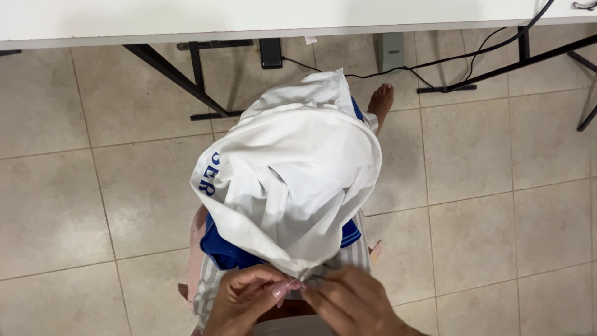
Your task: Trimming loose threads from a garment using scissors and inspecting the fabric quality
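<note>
White garment (292,174) with blue lettering and blue trim hangs bunched over the person's lap, low centre of frame, its bottom edge pinched by both hands. Left hand (249,298) closed, thumb and fingers nipping the cloth edge; right hand (354,302) closed on the same edge, touching the left. What sits between the fingertips is too small to tell. Striped cloth (208,286) beneath, mostly hidden. Bare foot (381,99) on tiled floor (497,186), half covered. White surface (249,18) along top edge, cut off; cables (448,59) under it.
</note>
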